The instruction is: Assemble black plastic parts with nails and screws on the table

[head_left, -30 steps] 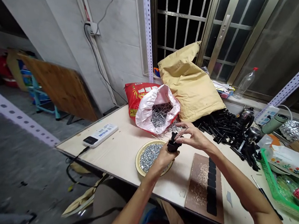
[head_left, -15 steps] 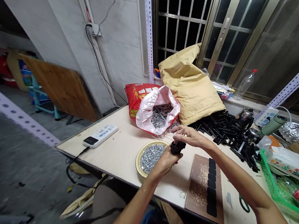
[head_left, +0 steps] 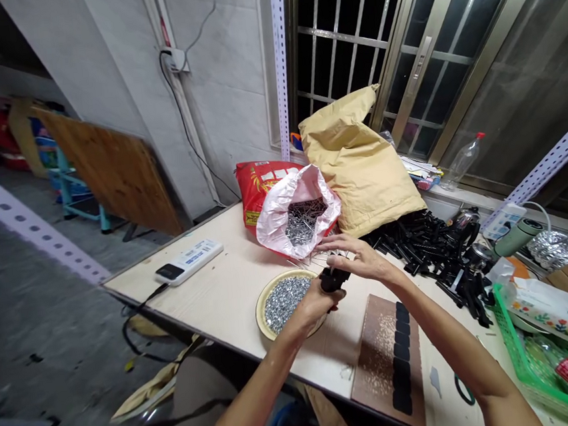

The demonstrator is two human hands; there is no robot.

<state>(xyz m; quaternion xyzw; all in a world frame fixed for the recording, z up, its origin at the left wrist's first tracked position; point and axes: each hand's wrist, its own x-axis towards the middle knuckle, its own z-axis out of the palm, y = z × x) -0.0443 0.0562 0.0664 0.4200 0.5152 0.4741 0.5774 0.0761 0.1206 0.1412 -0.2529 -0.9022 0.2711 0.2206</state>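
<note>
My left hand (head_left: 317, 301) is clamped around a black plastic part (head_left: 332, 279), steadying it just off the table, I judge, so the right hand (head_left: 363, 259) can get at its top end. The right fingers lie over that end, touching it, but I cannot tell whether they pinch anything. The plate of screws (head_left: 259, 302) sits close at 8 o'clock of the part, the open bag of nails (head_left: 277, 217) at 12 and the pile of black parts (head_left: 425, 243) at 2, all handy.
</note>
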